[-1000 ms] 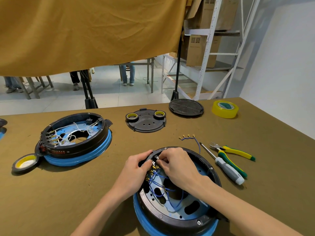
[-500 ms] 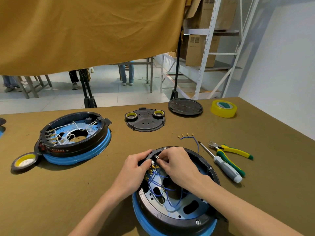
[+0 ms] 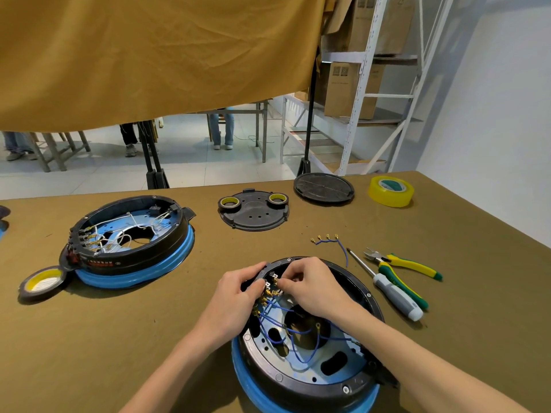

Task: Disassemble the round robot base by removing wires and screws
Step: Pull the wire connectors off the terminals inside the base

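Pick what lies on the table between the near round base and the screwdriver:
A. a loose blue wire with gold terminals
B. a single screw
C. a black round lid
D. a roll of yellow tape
A: the loose blue wire with gold terminals lies on the table just beyond the near round base, left of the screwdriver.

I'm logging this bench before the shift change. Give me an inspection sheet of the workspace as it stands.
Surface: table under olive-brown cloth.
Job's things: near round base open; screwdriver and cutters lie right of it.
Clutter: second base, two black covers, tape rolls.
Hands: left hand grips the base rim; right hand pinches at the gold terminals.
Cables: blue wires inside base; removed blue wire on table.
Surroundings: hanging cloth, shelving, people's legs beyond.
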The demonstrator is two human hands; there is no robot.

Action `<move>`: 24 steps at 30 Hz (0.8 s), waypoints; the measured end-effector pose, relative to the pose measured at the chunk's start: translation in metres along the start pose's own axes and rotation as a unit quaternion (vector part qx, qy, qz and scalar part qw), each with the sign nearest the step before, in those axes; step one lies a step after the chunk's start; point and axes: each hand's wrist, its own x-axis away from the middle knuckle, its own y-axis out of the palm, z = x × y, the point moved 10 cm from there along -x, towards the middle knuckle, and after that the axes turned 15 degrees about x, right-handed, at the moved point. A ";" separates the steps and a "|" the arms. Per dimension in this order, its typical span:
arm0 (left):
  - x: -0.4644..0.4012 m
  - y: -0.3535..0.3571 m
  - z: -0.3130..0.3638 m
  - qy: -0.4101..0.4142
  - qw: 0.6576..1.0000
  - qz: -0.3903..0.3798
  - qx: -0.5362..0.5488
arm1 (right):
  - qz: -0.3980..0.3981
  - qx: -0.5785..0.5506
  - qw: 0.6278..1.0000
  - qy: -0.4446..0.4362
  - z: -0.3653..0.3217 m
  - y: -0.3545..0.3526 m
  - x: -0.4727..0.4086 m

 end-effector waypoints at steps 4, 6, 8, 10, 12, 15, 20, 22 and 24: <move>-0.001 0.000 0.000 0.001 1.000 -0.003 -0.009 | -0.021 -0.042 0.998 0.036 0.006 0.004 0.000; 0.000 0.000 0.000 0.001 1.000 -0.006 -0.010 | -0.012 -0.047 0.998 0.039 0.007 0.003 0.001; -0.001 0.000 -0.001 0.002 1.000 -0.006 -0.011 | -0.019 -0.065 0.997 0.047 0.007 0.005 0.002; -0.001 -0.001 -0.001 0.003 1.000 -0.003 -0.014 | -0.030 -0.076 0.995 0.057 0.008 0.008 0.001; -0.001 0.000 -0.001 0.003 1.000 -0.005 -0.014 | -0.034 -0.080 0.995 0.056 0.010 0.008 0.002; -0.003 -0.001 -0.002 0.004 1.000 -0.004 -0.012 | -0.033 -0.107 0.991 0.073 0.018 0.006 0.002; -0.003 0.002 -0.002 0.004 1.000 -0.008 -0.002 | 0.015 -0.053 0.998 0.009 0.001 -0.003 0.007; -0.001 0.001 -0.001 0.006 1.000 -0.007 0.001 | 0.026 -0.023 0.999 -0.012 -0.006 -0.006 0.011; -0.001 -0.001 0.001 0.012 1.000 -0.001 0.003 | 0.052 0.005 0.998 -0.030 -0.010 -0.013 0.017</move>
